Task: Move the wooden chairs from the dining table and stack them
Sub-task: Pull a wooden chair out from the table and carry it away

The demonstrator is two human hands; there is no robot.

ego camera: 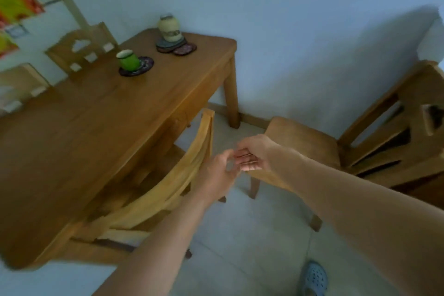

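A wooden chair (168,187) is tucked under the near side of the dining table (79,132), its curved back rail pointing toward me. My left hand (217,172) hovers just right of that rail with its fingers loosely curled around nothing. My right hand (253,154) floats next to it, fingertips almost touching the left hand, holding nothing. A second wooden chair (312,142) stands apart at the right by the wall, seat facing me. A third chair (81,48) sits at the table's far side.
On the table are a green cup (128,60) on a dark coaster and a pale jar (169,27) on stacked coasters. The blue wall runs behind. Light floor tiles (240,235) lie between the two near chairs. A blue clog (314,279) shows at the bottom.
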